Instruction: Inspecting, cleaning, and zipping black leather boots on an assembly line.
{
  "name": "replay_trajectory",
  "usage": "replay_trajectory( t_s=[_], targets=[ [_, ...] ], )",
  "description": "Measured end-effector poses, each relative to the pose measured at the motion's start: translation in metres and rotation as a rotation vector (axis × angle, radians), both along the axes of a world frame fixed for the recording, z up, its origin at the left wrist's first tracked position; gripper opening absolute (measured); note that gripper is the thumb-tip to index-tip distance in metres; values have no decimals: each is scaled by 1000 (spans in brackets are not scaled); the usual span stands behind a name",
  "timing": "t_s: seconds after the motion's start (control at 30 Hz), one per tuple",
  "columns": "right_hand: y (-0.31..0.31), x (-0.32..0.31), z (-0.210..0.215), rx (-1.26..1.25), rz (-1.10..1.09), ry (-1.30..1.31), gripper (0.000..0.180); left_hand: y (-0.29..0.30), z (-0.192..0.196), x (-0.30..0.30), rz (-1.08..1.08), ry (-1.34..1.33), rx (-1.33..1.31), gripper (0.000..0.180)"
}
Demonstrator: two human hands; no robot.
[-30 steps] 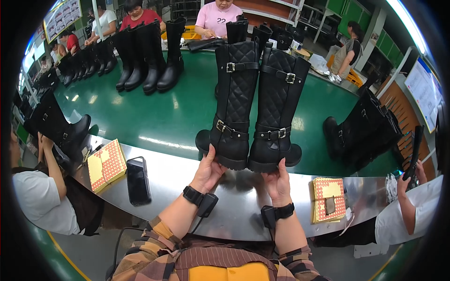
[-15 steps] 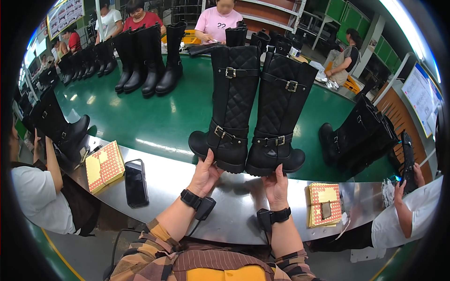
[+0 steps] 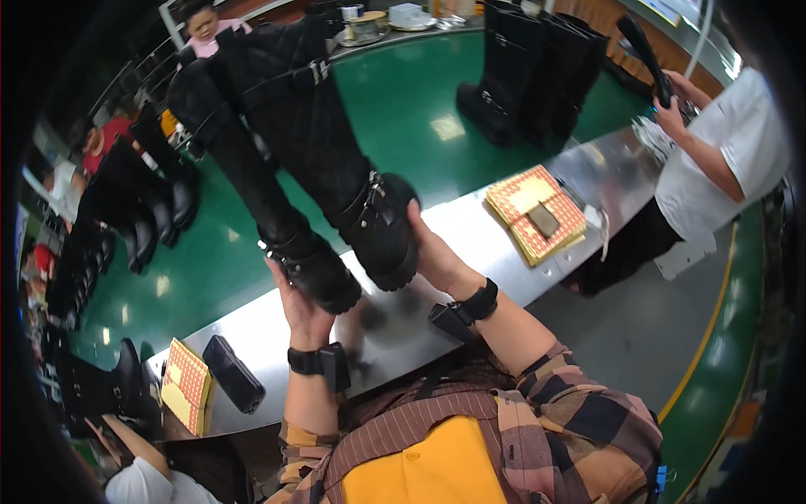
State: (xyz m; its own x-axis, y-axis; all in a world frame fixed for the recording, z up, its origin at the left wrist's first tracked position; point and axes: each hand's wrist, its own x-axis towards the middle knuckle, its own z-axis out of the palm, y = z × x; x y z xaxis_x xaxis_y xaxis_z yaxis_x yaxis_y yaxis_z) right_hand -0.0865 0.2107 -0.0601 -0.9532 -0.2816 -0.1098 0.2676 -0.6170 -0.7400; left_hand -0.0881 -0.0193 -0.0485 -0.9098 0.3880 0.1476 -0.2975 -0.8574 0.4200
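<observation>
My left hand (image 3: 304,304) cups the heel and sole of the left boot (image 3: 252,181), fingers curled around it, gripping. My right hand (image 3: 434,252) is pressed flat-ish against the sole and heel of the right boot (image 3: 336,151), fingers wrapped partway, holding it. Both boots are off the tabletop (image 3: 470,227), shafts tilted away from me toward the green belt (image 3: 403,118), soles facing me; I judge the grip at the heels is what lets me carry the tall pair together. Black bands sit on both wrists. On the tabletop: a dark pouch (image 3: 232,384) and checkered pad (image 3: 186,385) to my left, another checkered pad (image 3: 536,212) to my right. More boots (image 3: 529,71) stand on the belt. A person in white (image 3: 714,160) stands right.
</observation>
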Motion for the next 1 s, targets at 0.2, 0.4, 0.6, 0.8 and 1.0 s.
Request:
replay_trajectory(
  t_s=[0.2,0.4,0.6,0.8,1.0],
  targets=[
    [-9,51,-18,1318,-488,375,63,26,-39,31,129,-302,-6,52],
    [-1,59,-20,1176,-478,247,65,-1,-78,35,50,69,-113,43],
    [0,55,-23,426,-382,-17,70,8,-87,31,213,394,-1021,33],
    [20,67,-2,822,-132,-69,58,16,-80,31,-410,-187,-20,38],
    [8,74,11,1255,-467,527,34,32,-51,47,-156,-413,-71,51]
  ],
)
